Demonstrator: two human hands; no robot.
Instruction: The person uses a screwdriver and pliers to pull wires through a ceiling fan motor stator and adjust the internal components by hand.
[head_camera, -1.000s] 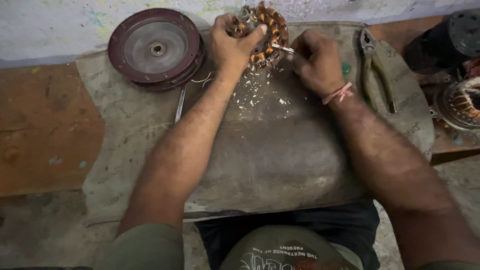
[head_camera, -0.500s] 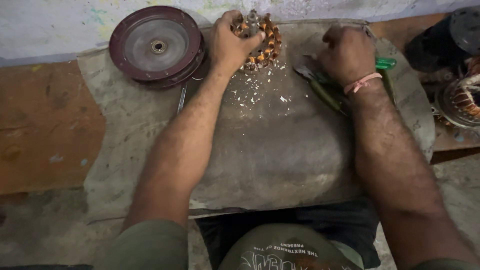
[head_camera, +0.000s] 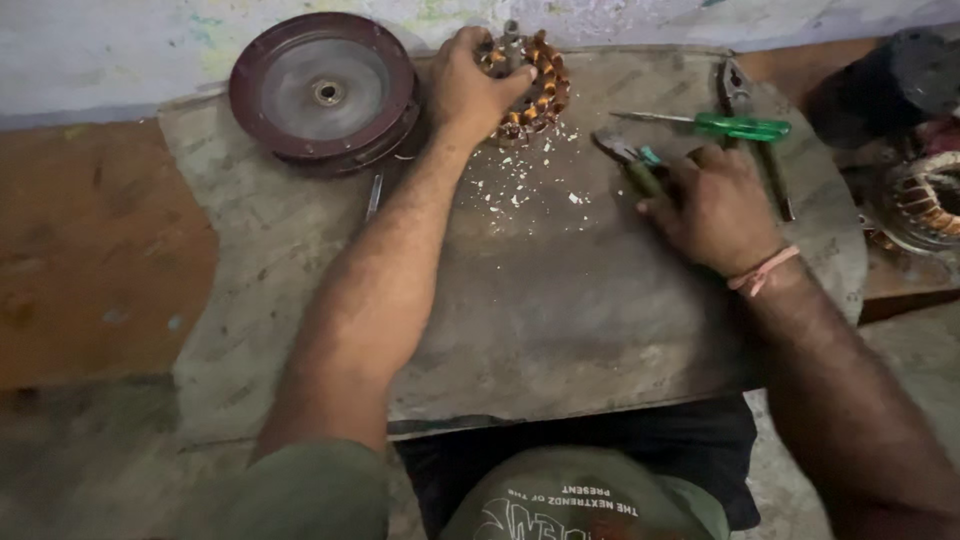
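My right hand (head_camera: 715, 205) is coming back off the far edge, closing around the pliers (head_camera: 632, 165); left hand (head_camera: 470, 85) is gripping the copper-wound stator (head_camera: 530, 85) at the slab's back edge. Best keeping it pinned flat.

left hand (head_camera: 468, 85) curled far forward with arm outstretched, right hand (head_camera: 712, 208) knuckles up, fingers closed, forearm angled inward
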